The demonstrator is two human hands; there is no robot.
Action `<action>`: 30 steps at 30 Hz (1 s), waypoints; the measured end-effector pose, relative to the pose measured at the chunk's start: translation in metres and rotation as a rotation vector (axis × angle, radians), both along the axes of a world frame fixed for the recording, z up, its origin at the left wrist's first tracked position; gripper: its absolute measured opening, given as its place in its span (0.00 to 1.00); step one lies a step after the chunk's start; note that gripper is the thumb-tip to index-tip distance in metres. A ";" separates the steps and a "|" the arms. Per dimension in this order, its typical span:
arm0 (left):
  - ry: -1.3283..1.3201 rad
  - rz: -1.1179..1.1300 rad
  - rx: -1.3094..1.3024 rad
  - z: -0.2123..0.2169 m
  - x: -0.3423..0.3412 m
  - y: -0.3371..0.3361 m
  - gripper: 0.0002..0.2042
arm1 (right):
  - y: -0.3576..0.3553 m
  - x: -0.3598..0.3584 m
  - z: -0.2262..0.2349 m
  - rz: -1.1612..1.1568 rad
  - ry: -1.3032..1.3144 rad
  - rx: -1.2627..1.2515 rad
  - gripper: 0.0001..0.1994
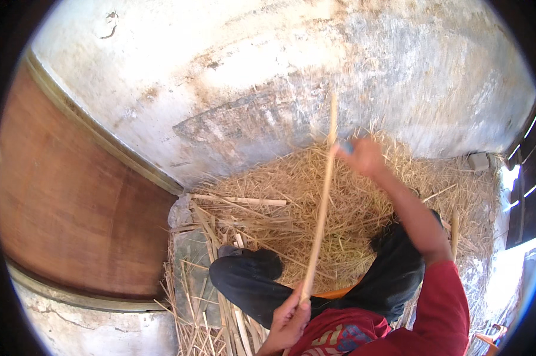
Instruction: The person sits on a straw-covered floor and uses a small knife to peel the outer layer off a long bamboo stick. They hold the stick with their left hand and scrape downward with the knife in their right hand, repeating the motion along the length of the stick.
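A long, pale bamboo strip (pixel 322 216) slants up and away from my lap toward the wall. My left hand (pixel 291 320) is closed round its near end, close to my red shirt. Farther up the strip, my right hand (pixel 367 156) is closed, with the thumb at or very near the strip's edge. A small blue thing (pixel 346 146) shows at the right hand's fingers; motion blur hides its kind. The strip's far end reaches past the right hand, in front of the wall.
A heap of straw-like shavings (pixel 306 184) lies between my dark-trousered legs and the stained wall (pixel 268 89). Several pale strips (pixel 238 332) lie at my left, by a brown wooden door (pixel 84 196). A grey block (pixel 478 161) stands at the far right.
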State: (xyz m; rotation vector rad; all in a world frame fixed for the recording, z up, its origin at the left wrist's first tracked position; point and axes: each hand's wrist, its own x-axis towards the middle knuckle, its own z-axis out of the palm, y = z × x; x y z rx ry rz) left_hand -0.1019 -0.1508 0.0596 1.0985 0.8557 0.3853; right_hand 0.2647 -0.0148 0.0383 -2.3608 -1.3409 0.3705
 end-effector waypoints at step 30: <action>0.036 -0.007 0.264 -0.009 -0.001 0.018 0.24 | -0.058 -0.081 -0.013 0.523 -0.090 0.319 0.34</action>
